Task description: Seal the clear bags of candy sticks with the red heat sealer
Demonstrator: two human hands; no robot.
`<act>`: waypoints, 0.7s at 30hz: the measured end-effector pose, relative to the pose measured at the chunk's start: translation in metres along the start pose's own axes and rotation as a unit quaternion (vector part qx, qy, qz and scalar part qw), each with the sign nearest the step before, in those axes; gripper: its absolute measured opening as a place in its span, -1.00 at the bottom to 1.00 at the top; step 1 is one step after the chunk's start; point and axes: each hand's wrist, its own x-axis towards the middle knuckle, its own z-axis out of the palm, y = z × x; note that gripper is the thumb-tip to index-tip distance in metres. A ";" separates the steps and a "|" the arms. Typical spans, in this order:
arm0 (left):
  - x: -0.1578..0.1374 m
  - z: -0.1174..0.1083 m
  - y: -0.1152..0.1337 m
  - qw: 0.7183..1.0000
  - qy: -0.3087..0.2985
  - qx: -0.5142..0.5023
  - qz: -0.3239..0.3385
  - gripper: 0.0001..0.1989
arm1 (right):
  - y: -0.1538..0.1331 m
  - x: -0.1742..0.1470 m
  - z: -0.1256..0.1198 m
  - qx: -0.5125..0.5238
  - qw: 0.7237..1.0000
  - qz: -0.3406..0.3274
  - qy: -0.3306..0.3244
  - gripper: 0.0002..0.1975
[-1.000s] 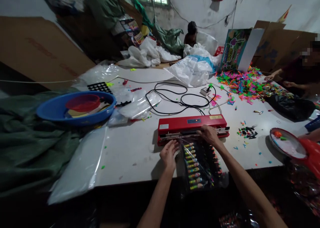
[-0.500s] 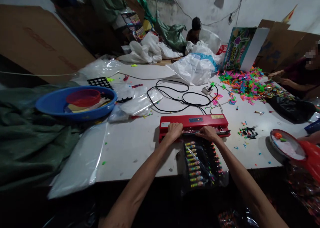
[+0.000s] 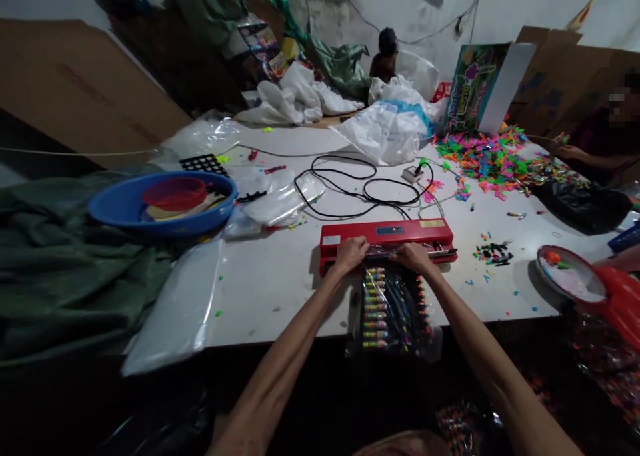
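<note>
A red heat sealer [image 3: 385, 233] with a small lit panel lies across the table in front of me. My left hand [image 3: 352, 252] is closed on the upper edge of a clear plastic bag [image 3: 393, 309], at the sealer's front. At the other side of that edge, my right hand [image 3: 414, 257] pinches the film with bent fingers. Inside the bag, small colourful pieces stand in two rows on black backing, and its lower end hangs over the table's near edge. The sealer's dark bar shows beside my right hand; my fingertips are partly hidden.
Left lies a blue basin [image 3: 165, 219] holding a red bowl, with clear bags [image 3: 175, 303] nearer me. Black cable [image 3: 340, 203] loops behind the sealer. Bright plastic pieces [image 3: 485, 153] are heaped at back right, near another person. A round tray [image 3: 573, 276] stands far right.
Both my hands remain at the sealer with the bag. The bag's lower end sits higher and flatter than before, and the view has shifted slightly. The person at right has moved their hands.
</note>
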 end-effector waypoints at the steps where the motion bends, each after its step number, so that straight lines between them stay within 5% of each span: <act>1: 0.004 -0.004 -0.001 1.000 -0.010 0.010 0.005 -0.72 | 0.000 0.001 -0.002 0.001 1.000 -0.002 -0.006 -0.50; 7: 0.022 -0.014 -0.003 0.997 -0.058 0.043 0.035 -0.69 | -0.002 0.009 -0.014 0.021 0.998 0.009 -0.052 -0.40; 15: 0.021 0.004 -0.004 0.996 -0.067 -0.001 0.052 -0.81 | -0.003 0.008 0.004 -0.012 0.999 0.035 -0.011 -0.33; 18: 0.027 0.002 0.009 0.993 -0.024 -0.114 0.034 -0.73 | -0.006 0.008 0.004 -0.015 0.999 0.034 -0.006 -0.34; 21: 0.029 -0.029 0.029 0.959 0.078 -0.272 -0.017 -0.61 | -0.009 0.005 0.002 -0.016 0.999 0.032 0.009 -0.37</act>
